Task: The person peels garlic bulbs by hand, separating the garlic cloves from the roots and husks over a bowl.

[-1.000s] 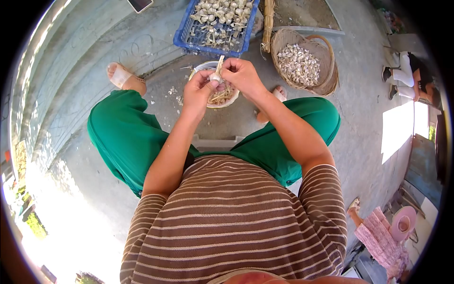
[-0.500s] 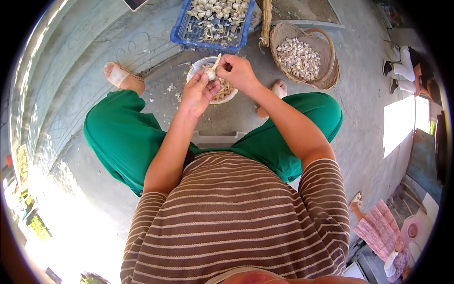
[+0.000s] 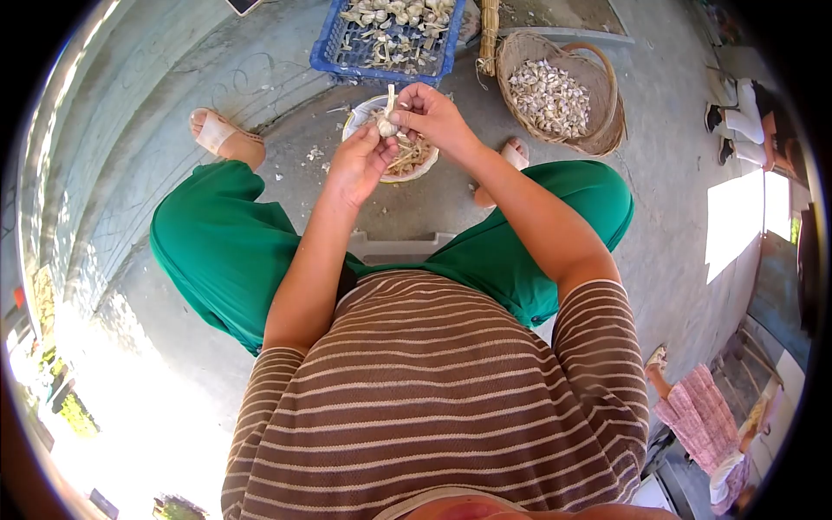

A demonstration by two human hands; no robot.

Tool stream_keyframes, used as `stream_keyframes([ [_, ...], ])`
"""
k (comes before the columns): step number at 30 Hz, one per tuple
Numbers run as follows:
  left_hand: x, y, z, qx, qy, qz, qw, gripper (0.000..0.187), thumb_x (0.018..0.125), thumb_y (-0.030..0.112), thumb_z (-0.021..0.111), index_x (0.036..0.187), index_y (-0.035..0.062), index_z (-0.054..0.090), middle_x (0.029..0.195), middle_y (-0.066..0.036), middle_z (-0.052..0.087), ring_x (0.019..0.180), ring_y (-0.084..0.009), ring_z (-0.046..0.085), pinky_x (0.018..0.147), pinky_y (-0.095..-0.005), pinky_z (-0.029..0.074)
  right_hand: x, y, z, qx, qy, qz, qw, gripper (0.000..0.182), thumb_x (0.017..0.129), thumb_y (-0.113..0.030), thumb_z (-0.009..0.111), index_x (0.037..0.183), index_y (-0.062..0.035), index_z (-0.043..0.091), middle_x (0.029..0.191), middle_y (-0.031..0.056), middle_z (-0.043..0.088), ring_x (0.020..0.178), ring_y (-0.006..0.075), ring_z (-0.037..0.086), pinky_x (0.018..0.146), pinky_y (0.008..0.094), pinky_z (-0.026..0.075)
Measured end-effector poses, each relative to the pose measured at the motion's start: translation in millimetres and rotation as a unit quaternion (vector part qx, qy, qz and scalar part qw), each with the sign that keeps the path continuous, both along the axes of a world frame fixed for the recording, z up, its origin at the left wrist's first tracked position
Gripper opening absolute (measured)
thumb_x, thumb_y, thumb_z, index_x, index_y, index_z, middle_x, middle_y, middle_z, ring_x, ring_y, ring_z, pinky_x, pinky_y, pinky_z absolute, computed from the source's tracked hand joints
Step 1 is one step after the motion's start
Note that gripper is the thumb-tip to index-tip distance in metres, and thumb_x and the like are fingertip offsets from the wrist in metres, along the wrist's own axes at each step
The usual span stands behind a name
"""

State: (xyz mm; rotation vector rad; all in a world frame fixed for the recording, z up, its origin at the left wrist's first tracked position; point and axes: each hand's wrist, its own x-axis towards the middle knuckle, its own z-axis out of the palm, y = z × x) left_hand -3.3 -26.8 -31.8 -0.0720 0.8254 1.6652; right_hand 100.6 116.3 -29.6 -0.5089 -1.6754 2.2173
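Note:
A garlic bulb with its dry stem pointing up is in my left hand, between thumb and fingertips. My right hand pinches at the bulb's right side, thumb and bent fingers against it near the stem. Below both hands stands a white tub holding husks and stem bits, partly covered by the hands. Beyond it is a blue plastic crate with whole garlic bulbs and loose skins. To the right, a wicker basket with a handle holds many separated cloves.
White scraps lie on the concrete floor left of the tub. My green-trousered knees and sandalled feet frame it. A straw bundle stands between crate and basket. Two other people are at the right edge, one in a pink skirt.
My right hand has come down from the stem's side to the bulb, its thumb now against it. The bulb's stem has turned more upright. The person in the pink skirt has shifted posture.

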Motion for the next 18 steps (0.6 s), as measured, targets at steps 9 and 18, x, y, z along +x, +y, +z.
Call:
stream_keyframes([
  [9, 10.4, 3.1, 9.9, -0.058, 0.174, 0.009, 0.983, 0.022, 0.091, 0.009, 0.053, 0.110, -0.0017, 0.053, 0.095, -0.008, 0.059, 0.078, -0.0155, 0.057, 0.073, -0.0286, 0.051, 0.5, -1.0, 5.8, 0.078, -0.092, 0.004, 0.993, 0.011, 0.086, -0.011, 0.063, 0.089, -0.0001, 0.062, 0.072, 0.0007, 0.060, 0.061, 0.0053, 0.053, 0.053, 0.0206, 0.046],
  [18, 2.4, -4.5, 0.1, -0.089, 0.177, -0.045, 0.979, 0.023, 0.091, 0.008, 0.053, 0.111, -0.0040, 0.053, 0.095, -0.009, 0.060, 0.078, -0.0149, 0.058, 0.073, -0.0291, 0.052, 1.3, -0.6, 1.8, 0.162, -0.115, 0.037, 0.979, 0.009, 0.085, -0.010, 0.062, 0.089, -0.0013, 0.063, 0.071, -0.0012, 0.059, 0.061, 0.0047, 0.053, 0.055, 0.0213, 0.046],
])
